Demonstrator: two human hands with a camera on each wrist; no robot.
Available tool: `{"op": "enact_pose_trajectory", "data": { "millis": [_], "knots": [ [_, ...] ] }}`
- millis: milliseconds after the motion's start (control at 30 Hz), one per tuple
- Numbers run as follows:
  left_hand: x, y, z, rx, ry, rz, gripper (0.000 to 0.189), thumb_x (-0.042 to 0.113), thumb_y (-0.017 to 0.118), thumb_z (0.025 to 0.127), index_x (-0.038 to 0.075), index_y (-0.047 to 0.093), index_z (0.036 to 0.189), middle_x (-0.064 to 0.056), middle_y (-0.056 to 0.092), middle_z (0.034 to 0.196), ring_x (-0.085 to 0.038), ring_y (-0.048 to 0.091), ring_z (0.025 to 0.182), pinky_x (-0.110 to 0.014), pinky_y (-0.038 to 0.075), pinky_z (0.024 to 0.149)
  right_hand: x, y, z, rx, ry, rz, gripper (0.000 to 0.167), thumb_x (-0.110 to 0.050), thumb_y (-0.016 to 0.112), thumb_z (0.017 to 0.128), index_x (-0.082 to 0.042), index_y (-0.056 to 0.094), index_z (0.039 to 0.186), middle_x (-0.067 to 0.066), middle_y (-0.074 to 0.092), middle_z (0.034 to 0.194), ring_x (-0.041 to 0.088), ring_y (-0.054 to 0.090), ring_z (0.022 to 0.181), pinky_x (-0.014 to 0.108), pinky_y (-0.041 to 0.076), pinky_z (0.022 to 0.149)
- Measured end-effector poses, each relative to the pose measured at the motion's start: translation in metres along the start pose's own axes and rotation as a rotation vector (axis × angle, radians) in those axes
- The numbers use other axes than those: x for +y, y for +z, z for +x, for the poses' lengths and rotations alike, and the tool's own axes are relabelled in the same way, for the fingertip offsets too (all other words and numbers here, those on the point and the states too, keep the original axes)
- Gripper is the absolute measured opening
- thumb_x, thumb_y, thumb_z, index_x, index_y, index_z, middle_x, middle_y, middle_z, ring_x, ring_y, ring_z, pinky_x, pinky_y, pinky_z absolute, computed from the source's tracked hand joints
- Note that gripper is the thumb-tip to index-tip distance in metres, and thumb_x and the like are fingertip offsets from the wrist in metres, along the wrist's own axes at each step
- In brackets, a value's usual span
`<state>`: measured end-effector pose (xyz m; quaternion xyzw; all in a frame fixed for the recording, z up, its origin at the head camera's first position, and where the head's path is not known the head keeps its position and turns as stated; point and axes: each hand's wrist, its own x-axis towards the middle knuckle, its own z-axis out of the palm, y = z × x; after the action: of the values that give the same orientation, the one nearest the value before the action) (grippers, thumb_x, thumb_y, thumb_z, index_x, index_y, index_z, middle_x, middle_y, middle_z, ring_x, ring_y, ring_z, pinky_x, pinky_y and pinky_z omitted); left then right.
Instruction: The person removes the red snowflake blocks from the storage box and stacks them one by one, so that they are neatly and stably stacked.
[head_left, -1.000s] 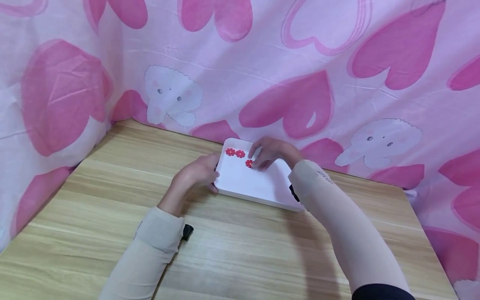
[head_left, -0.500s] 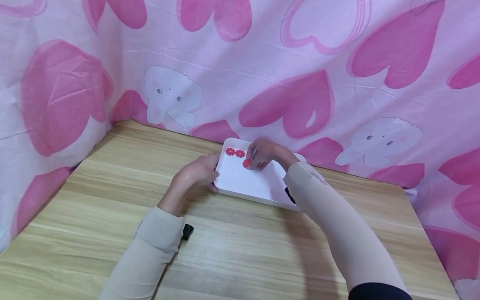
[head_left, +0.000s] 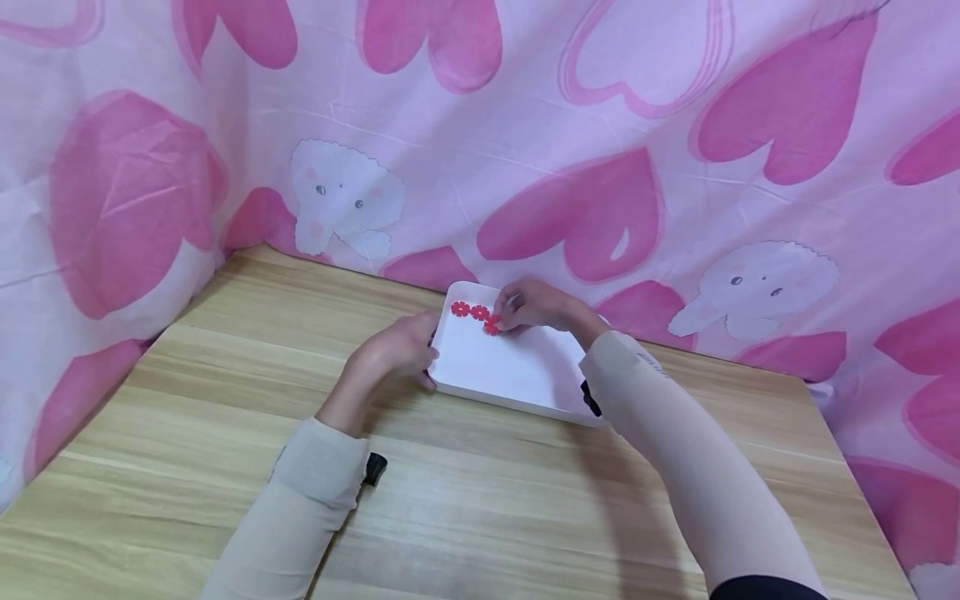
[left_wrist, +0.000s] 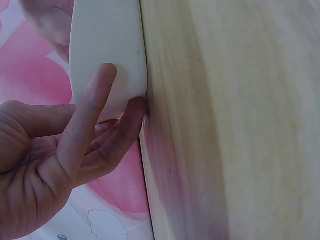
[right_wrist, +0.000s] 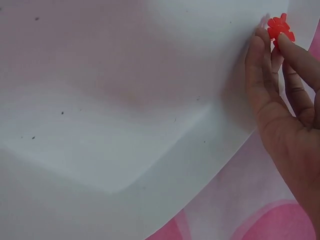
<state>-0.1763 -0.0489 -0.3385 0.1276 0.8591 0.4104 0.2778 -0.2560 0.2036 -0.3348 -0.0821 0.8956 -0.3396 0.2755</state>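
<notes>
A shallow white tray [head_left: 517, 367] lies on the wooden table. My left hand [head_left: 405, 343] grips its left end; in the left wrist view, that hand's fingers [left_wrist: 102, 82] lie against the tray's outer wall and at its bottom corner. Two red flower-shaped pieces, a left one [head_left: 460, 309] and a right one [head_left: 479, 312], sit side by side in the tray's far left part. Over the tray, my right hand [head_left: 532, 303] pinches a third red flower-shaped plastic piece [right_wrist: 281, 31] between thumb and fingers. This piece is close to the right one; whether they touch cannot be told.
Pink cloth [head_left: 420, 208] with hearts and white animal prints hangs behind the table and at its left side. The wooden tabletop [head_left: 465, 508] extends in front of the tray. Black straps or devices [head_left: 375, 469] show at both wrists.
My right hand has taken hold of the third red piece, which was lying in the tray, and moved it slightly left toward the other two. My left hand has stayed at the tray's end.
</notes>
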Motion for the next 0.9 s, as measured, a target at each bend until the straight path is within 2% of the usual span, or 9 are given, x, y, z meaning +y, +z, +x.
{"op": "enact_pose_trajectory", "data": {
  "millis": [233,533,900],
  "knots": [
    [-0.001,0.001,0.000,0.004,0.007,-0.016,0.045,-0.005,0.049,0.108,-0.006,0.042,0.153,-0.023,0.063,0.125,-0.027,0.074,0.094,-0.033,0.068,0.079,0.004,-0.010,-0.008,-0.011,-0.007,0.014,0.017,-0.008,0.074,0.100,-0.001,0.070,0.115,0.012,0.073,0.107,0.030,0.077,0.101,0.040,0.066,0.098],
    [-0.003,0.002,-0.001,0.004,0.027,-0.054,0.044,-0.009,0.047,0.107,-0.005,0.043,0.151,-0.024,0.063,0.124,-0.028,0.073,0.089,-0.034,0.068,0.077,0.014,-0.024,-0.021,-0.030,0.005,0.023,0.021,-0.009,0.075,0.100,0.000,0.069,0.117,0.012,0.073,0.104,0.025,0.075,0.091,0.037,0.068,0.091],
    [-0.001,0.001,-0.002,-0.006,0.013,-0.043,0.045,-0.009,0.046,0.107,-0.004,0.043,0.152,-0.022,0.065,0.123,-0.027,0.074,0.087,-0.033,0.067,0.081,0.023,-0.039,-0.039,-0.029,0.053,0.057,0.023,-0.008,0.075,0.100,0.001,0.067,0.120,0.014,0.072,0.110,0.024,0.075,0.094,0.038,0.068,0.092]
  ]
}}
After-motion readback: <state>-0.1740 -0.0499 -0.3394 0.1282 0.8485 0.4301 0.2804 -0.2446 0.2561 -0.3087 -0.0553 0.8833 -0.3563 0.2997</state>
